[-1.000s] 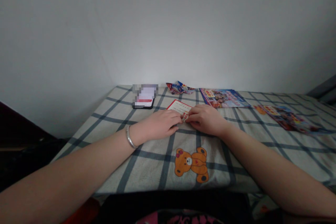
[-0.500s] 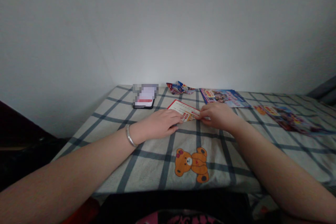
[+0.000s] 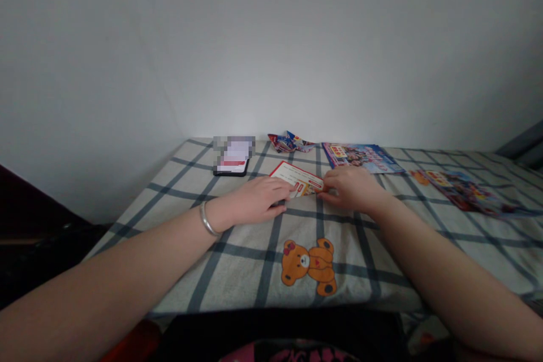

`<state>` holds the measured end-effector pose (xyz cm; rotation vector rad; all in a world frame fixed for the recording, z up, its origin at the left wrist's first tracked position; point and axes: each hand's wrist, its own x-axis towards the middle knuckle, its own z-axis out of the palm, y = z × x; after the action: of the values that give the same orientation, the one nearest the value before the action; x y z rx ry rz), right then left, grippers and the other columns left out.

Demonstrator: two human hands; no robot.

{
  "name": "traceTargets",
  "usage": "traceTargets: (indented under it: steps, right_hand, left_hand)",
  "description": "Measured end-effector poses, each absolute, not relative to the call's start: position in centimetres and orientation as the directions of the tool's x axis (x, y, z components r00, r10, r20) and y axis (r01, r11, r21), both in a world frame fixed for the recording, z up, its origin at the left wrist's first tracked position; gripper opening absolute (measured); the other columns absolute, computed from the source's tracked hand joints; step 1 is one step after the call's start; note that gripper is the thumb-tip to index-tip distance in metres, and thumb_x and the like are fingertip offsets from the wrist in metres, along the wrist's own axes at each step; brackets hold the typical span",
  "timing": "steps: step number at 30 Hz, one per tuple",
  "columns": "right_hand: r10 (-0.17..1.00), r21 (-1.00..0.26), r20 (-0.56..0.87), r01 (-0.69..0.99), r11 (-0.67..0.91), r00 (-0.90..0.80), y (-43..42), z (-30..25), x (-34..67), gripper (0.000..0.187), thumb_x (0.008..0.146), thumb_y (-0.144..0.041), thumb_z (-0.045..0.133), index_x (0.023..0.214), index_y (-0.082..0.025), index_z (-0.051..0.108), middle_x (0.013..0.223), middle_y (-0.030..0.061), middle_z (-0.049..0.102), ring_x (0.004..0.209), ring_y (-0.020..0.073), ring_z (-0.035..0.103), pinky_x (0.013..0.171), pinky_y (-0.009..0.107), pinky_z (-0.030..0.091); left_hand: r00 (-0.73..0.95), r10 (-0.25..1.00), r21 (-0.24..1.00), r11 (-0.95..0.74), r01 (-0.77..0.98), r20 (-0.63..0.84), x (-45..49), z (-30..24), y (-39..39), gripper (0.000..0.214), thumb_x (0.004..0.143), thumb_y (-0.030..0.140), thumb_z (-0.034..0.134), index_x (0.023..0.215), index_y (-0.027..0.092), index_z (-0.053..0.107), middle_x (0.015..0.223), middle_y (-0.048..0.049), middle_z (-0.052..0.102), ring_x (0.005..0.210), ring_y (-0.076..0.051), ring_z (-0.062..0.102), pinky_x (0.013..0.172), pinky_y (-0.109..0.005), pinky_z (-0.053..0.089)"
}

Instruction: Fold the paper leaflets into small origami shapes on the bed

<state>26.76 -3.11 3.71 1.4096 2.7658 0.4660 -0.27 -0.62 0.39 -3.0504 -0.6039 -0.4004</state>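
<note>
A folded printed paper, white with a red edge and an orange-yellow patch, lies on the checked tablecloth between my hands. My left hand, with a silver bangle at the wrist, rests with its fingers stretched over the paper's lower left part. Curled fingers of my right hand close at the paper's right corner, the thumb low on the near side. The grip itself is partly hidden by the hand.
Behind my left hand lies a phone with a blurred screen. A crumpled or folded colourful paper sits near the wall. Colourful leaflets lie at the back right, with another leaflet farther right. A bear print marks the cloth.
My left hand has drawn back slightly to the left. The thumb of my right hand now reaches a little farther left at the paper's corner. The paper stays nearly in place.
</note>
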Motion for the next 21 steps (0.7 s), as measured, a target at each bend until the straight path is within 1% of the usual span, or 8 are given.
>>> traceTargets:
  steps: [2, 4, 7, 10, 12, 15, 18, 21]
  right_hand:
    - [0.790, 0.305, 0.154, 0.789, 0.534, -0.594, -3.0, 3.4, 26.5, 0.024, 0.087, -0.040, 0.061, 0.085, -0.018, 0.071, 0.083, 0.0067, 0.071, 0.079, 0.0205, 0.065, 0.063, 0.029, 0.039]
    - [0.777, 0.317, 0.168, 0.780, 0.540, -0.607, -2.7, 3.0, 26.5, 0.024, 0.089, -0.039, 0.060, 0.083, -0.017, 0.069, 0.082, 0.0076, 0.070, 0.078, 0.0208, 0.064, 0.063, 0.030, 0.039]
    - [0.749, 0.285, 0.185, 0.764, 0.578, -0.636, -2.4, 2.7, 26.7, 0.023, 0.092, -0.035, 0.055, 0.084, -0.019, 0.069, 0.083, 0.0060, 0.070, 0.077, 0.0200, 0.064, 0.065, 0.031, 0.039]
    - [0.716, 0.247, 0.201, 0.742, 0.623, -0.669, -2.3, 2.6, 26.8, 0.018, 0.091, -0.029, 0.055, 0.090, -0.020, 0.070, 0.085, 0.0044, 0.071, 0.078, 0.0187, 0.063, 0.067, 0.030, 0.038]
    - [0.697, 0.252, 0.211, 0.727, 0.639, -0.686, -2.4, 2.6, 26.7, 0.016, 0.090, -0.026, 0.055, 0.092, -0.020, 0.070, 0.085, 0.0047, 0.071, 0.077, 0.0184, 0.062, 0.067, 0.030, 0.038]
    - [0.677, 0.292, 0.212, 0.707, 0.644, -0.705, -2.6, 2.7, 26.5, 0.016, 0.089, -0.024, 0.055, 0.090, -0.018, 0.070, 0.084, 0.0059, 0.071, 0.075, 0.0186, 0.060, 0.067, 0.031, 0.037]
    - [0.644, 0.339, 0.226, 0.678, 0.652, -0.731, -2.6, 2.6, 26.2, 0.016, 0.089, -0.022, 0.055, 0.083, -0.017, 0.068, 0.082, 0.0067, 0.070, 0.075, 0.0189, 0.059, 0.069, 0.032, 0.037]
    - [0.592, 0.354, 0.297, 0.662, 0.660, -0.749, -2.7, 2.3, 25.8, 0.016, 0.089, -0.021, 0.053, 0.080, -0.017, 0.066, 0.081, 0.0063, 0.069, 0.077, 0.0188, 0.058, 0.071, 0.032, 0.037]
  left_hand:
    - [0.895, 0.369, 0.054, -0.928, 0.368, 0.250, -0.3, 0.5, -0.6, 0.014, 0.092, 0.026, 0.055, 0.103, 0.018, 0.060, 0.121, -0.0083, 0.063, 0.116, -0.022, 0.057, 0.102, -0.037, 0.043]
    - [0.900, 0.357, 0.068, -0.934, 0.352, 0.251, -0.5, 0.6, -0.6, 0.014, 0.092, 0.026, 0.055, 0.102, 0.018, 0.060, 0.122, -0.0087, 0.063, 0.117, -0.021, 0.057, 0.102, -0.036, 0.043]
    - [0.905, 0.352, 0.096, -0.936, 0.339, 0.240, -0.7, 0.6, -0.6, 0.015, 0.093, 0.024, 0.052, 0.103, 0.017, 0.061, 0.127, -0.0099, 0.061, 0.119, -0.022, 0.056, 0.102, -0.036, 0.044]
    - [0.898, 0.364, 0.147, -0.930, 0.337, 0.248, -0.9, 0.6, -0.6, 0.015, 0.092, 0.022, 0.052, 0.103, 0.017, 0.061, 0.130, -0.0101, 0.060, 0.121, -0.022, 0.055, 0.104, -0.037, 0.043]
    - [0.891, 0.374, 0.185, -0.924, 0.334, 0.258, -1.0, 0.5, -0.5, 0.012, 0.092, 0.022, 0.051, 0.099, 0.017, 0.061, 0.129, -0.0097, 0.060, 0.119, -0.021, 0.056, 0.103, -0.036, 0.044]
    - [0.876, 0.400, 0.222, -0.911, 0.347, 0.270, -1.0, 0.5, -0.5, 0.011, 0.092, 0.023, 0.051, 0.096, 0.018, 0.060, 0.122, -0.0093, 0.063, 0.112, -0.021, 0.059, 0.097, -0.036, 0.047]
    - [0.862, 0.425, 0.228, -0.900, 0.371, 0.277, -0.9, 0.3, -0.4, 0.015, 0.092, 0.024, 0.051, 0.104, 0.018, 0.058, 0.115, -0.0087, 0.065, 0.105, -0.020, 0.061, 0.091, -0.034, 0.049]
    - [0.829, 0.461, 0.169, -0.887, 0.429, 0.315, -0.7, 0.1, -0.5, 0.023, 0.092, 0.027, 0.055, 0.112, 0.017, 0.057, 0.113, -0.0091, 0.065, 0.103, -0.022, 0.061, 0.090, -0.036, 0.048]
